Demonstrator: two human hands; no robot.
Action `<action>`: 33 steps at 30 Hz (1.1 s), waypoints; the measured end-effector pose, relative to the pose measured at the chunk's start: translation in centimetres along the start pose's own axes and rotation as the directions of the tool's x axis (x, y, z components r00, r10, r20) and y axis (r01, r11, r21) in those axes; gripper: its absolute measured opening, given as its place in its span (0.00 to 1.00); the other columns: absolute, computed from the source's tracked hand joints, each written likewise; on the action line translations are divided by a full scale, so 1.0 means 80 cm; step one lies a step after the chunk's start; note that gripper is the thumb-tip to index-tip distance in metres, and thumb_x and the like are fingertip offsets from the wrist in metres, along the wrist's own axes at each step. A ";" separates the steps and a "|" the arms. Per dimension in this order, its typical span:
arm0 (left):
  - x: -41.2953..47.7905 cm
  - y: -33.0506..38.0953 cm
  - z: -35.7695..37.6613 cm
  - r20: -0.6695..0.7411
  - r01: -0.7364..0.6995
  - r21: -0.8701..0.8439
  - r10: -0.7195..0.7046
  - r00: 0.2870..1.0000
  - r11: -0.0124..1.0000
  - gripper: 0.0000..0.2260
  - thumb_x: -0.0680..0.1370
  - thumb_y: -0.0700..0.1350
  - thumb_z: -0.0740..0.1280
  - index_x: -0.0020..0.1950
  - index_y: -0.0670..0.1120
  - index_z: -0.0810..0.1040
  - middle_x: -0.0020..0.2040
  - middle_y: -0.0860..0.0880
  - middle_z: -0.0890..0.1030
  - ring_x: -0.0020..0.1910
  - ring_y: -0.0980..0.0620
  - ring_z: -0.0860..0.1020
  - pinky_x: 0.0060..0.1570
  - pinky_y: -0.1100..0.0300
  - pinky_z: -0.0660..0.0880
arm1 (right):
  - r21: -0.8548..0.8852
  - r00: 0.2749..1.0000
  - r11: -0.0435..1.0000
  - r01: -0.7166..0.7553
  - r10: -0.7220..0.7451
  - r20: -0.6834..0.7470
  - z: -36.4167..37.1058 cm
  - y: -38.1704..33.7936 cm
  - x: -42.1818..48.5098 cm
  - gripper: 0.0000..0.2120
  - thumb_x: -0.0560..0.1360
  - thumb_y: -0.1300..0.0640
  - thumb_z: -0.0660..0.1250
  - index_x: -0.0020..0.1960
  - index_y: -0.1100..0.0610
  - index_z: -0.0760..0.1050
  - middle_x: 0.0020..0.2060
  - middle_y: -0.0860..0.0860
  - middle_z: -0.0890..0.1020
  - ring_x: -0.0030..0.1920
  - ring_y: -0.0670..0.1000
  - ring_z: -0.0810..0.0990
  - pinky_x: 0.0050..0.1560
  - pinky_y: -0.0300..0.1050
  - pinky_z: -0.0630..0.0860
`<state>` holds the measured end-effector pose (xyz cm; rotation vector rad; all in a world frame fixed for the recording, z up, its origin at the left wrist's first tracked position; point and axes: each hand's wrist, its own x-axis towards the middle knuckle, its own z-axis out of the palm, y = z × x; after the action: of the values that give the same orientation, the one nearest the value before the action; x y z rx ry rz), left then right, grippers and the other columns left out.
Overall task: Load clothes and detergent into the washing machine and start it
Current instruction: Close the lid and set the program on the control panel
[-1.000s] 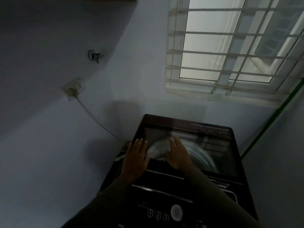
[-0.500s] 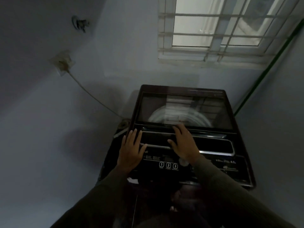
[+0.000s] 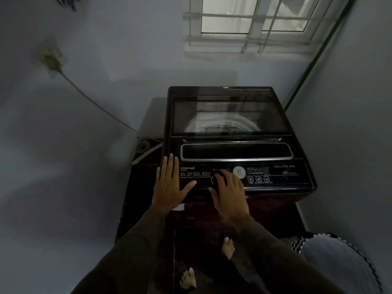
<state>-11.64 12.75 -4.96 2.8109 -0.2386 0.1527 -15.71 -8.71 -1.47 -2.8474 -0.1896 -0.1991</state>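
A dark top-loading washing machine (image 3: pixel 233 145) stands against the back wall, its glass lid (image 3: pixel 229 115) down and the pale drum showing through it. My left hand (image 3: pixel 169 185) lies flat with spread fingers on the left end of the control panel (image 3: pixel 275 175). My right hand (image 3: pixel 229 192) rests on the panel's middle, fingers bent down onto the buttons just left of the round dial (image 3: pixel 239 172). Neither hand holds anything. No clothes or detergent are visible.
Walls close in on both sides. A power cord (image 3: pixel 95 102) runs from a wall socket (image 3: pixel 51 60) to behind the machine. A green hose (image 3: pixel 314 60) slants down the right corner. A barred window (image 3: pixel 254 24) is above. A patterned basket (image 3: pixel 339 262) sits at lower right, my bare feet below.
Both hands have slid back from the glass lid, over the handle recess, down onto the control panel. The view has tilted downward, bringing my feet and the basket in.
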 end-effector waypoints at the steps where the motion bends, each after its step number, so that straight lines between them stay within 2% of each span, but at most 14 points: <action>1: -0.001 -0.002 -0.001 0.007 -0.002 -0.009 0.002 1.000 1.000 0.46 0.76 0.74 0.50 0.81 0.42 0.47 0.82 0.45 0.46 0.80 0.48 0.40 0.77 0.44 0.46 | -0.017 1.000 1.000 0.000 0.000 -0.006 0.002 -0.002 -0.007 0.23 0.78 0.46 0.63 0.69 0.56 0.70 0.69 0.55 0.71 0.70 0.56 0.68 0.70 0.56 0.68; 4: -0.003 -0.002 -0.004 0.022 0.008 -0.049 -0.007 1.000 0.999 0.49 0.74 0.75 0.52 0.81 0.41 0.45 0.82 0.45 0.44 0.80 0.49 0.40 0.77 0.47 0.45 | -0.070 1.000 0.997 0.025 -0.026 -0.007 0.008 -0.004 -0.028 0.25 0.78 0.46 0.63 0.72 0.56 0.67 0.71 0.57 0.69 0.71 0.57 0.67 0.71 0.58 0.67; 9: -0.007 -0.003 -0.007 0.028 0.029 -0.145 -0.026 0.999 0.989 0.50 0.73 0.76 0.55 0.81 0.43 0.43 0.82 0.47 0.42 0.80 0.51 0.38 0.77 0.48 0.44 | -0.113 0.998 0.993 0.035 -0.030 0.051 0.014 -0.002 -0.044 0.32 0.78 0.47 0.63 0.78 0.55 0.57 0.76 0.56 0.62 0.77 0.57 0.58 0.76 0.58 0.56; 16: -0.007 -0.003 -0.006 0.009 0.031 -0.148 -0.029 1.000 0.989 0.50 0.73 0.75 0.55 0.81 0.43 0.44 0.82 0.48 0.43 0.80 0.50 0.39 0.77 0.47 0.45 | -0.082 1.000 0.997 -0.010 0.012 0.028 0.017 -0.007 -0.041 0.31 0.77 0.50 0.66 0.77 0.55 0.60 0.75 0.56 0.64 0.76 0.56 0.60 0.75 0.60 0.59; 22: -0.007 -0.003 -0.004 -0.017 0.024 -0.139 -0.026 1.000 0.990 0.49 0.73 0.74 0.56 0.81 0.43 0.45 0.82 0.47 0.45 0.80 0.49 0.41 0.77 0.45 0.47 | -0.078 1.000 0.997 0.004 -0.004 -0.005 0.005 -0.005 -0.028 0.28 0.73 0.52 0.70 0.71 0.54 0.68 0.67 0.55 0.72 0.68 0.56 0.69 0.67 0.59 0.70; 25: -0.006 -0.003 -0.004 -0.009 0.018 -0.140 -0.020 1.000 0.990 0.49 0.74 0.74 0.57 0.81 0.43 0.45 0.82 0.46 0.45 0.80 0.49 0.40 0.76 0.44 0.47 | -0.070 1.000 0.997 0.021 -0.021 0.005 0.002 -0.002 -0.029 0.30 0.72 0.53 0.71 0.71 0.54 0.67 0.68 0.55 0.72 0.68 0.56 0.70 0.68 0.58 0.70; 30: -0.006 -0.003 -0.005 0.028 0.030 -0.110 -0.027 0.999 0.993 0.49 0.73 0.76 0.52 0.81 0.43 0.44 0.82 0.47 0.43 0.80 0.49 0.38 0.77 0.44 0.47 | -0.068 1.000 0.998 0.016 -0.016 0.010 0.005 -0.007 -0.033 0.33 0.70 0.53 0.72 0.72 0.56 0.67 0.68 0.56 0.72 0.68 0.56 0.67 0.68 0.60 0.70; 33: -0.005 -0.004 -0.005 0.037 0.030 -0.098 -0.026 0.999 0.995 0.50 0.73 0.76 0.50 0.81 0.42 0.44 0.82 0.47 0.42 0.80 0.49 0.38 0.77 0.44 0.47 | -0.067 0.999 0.998 0.023 -0.022 0.026 0.008 -0.006 -0.040 0.36 0.70 0.53 0.72 0.75 0.57 0.64 0.70 0.57 0.70 0.72 0.57 0.65 0.72 0.60 0.65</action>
<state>-12.05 13.21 -4.71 2.7192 -0.2090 0.0817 -18.84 -8.40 -2.42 -2.9165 -0.2241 -0.1780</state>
